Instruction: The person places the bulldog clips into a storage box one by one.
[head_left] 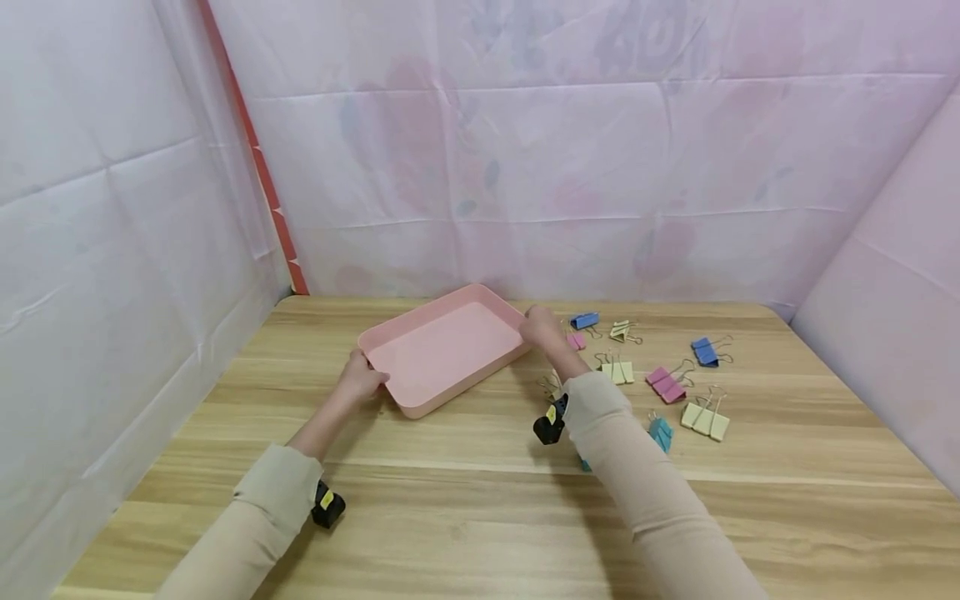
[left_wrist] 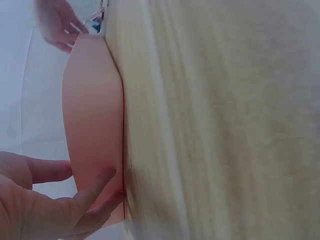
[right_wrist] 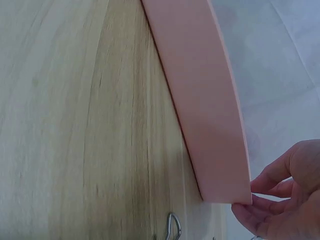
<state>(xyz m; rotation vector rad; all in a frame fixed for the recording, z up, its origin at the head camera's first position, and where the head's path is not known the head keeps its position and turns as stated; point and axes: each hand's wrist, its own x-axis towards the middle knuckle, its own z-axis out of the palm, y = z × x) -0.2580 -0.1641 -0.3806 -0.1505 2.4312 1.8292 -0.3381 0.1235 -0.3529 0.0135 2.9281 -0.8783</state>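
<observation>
A shallow pink rectangular tray (head_left: 448, 350) sits at an angle on the wooden table, with nothing in it. My left hand (head_left: 362, 377) grips its left end; in the left wrist view the thumb is at the rim and the fingers (left_wrist: 97, 187) lie along the outer wall. At the opposite end, my right hand (head_left: 542, 327) pinches the tray's wall near a corner, as the right wrist view shows, with fingertips (right_wrist: 242, 209) at its edge. The tray's lower edge runs along the tabletop in both wrist views.
Several binder clips lie right of the tray, among them a blue clip (head_left: 705, 352), a pink clip (head_left: 666, 384), a pale yellow clip (head_left: 705, 421) and a teal clip (head_left: 661, 433). My right forearm covers part of this group. A pale curtain (head_left: 570, 167) hangs behind the table.
</observation>
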